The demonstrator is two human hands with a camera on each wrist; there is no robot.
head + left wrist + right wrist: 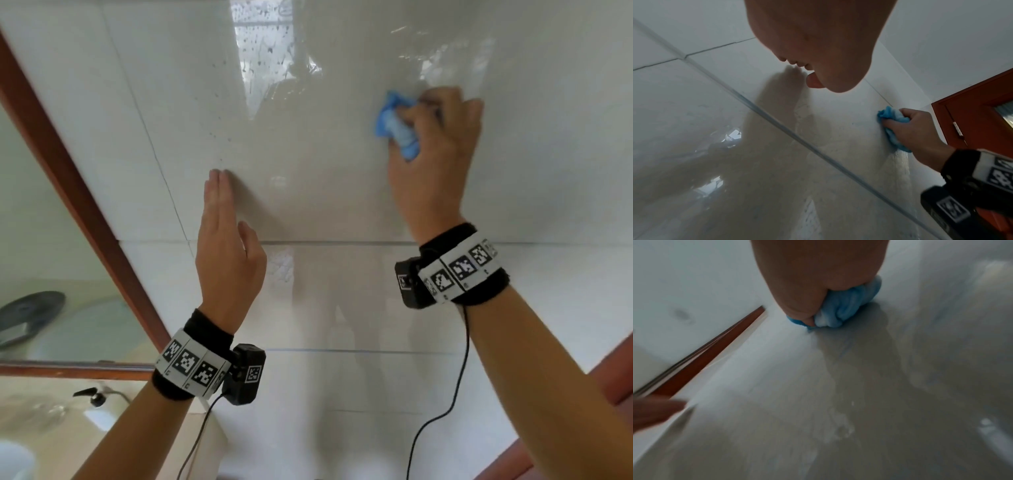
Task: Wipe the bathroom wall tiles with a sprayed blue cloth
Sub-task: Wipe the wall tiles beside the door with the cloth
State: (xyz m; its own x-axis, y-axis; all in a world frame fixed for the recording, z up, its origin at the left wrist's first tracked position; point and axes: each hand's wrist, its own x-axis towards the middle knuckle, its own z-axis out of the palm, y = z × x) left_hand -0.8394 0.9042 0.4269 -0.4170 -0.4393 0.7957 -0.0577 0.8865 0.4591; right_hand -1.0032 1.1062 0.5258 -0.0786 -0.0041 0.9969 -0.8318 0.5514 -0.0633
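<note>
You stood facing the wall tiles (342, 192), glossy and pale, which filled nearly the whole head view, with a brown window frame (78, 192) running along their left side and a red-brown door (978, 113) off to the right in the left wrist view. Drops and speckles sat on the upper middle tile, so I judged that patch was not yet wiped. Your right hand (435, 150) was raised high with its fingers curled tightly round the cloth (397, 126), bunched into a wad; gripping it that way probably let you press a firm pad against the tile rather than a loose flap. The cloth touched the wall at the upper right, poking out to the left of and below your knuckles. Your left hand (226, 246) was flat and relaxed, fingers straight and together, holding nothing, their tips at the tile; likely it steadied you while you reached. The cloth lay well apart from that hand, up and to its right.
</note>
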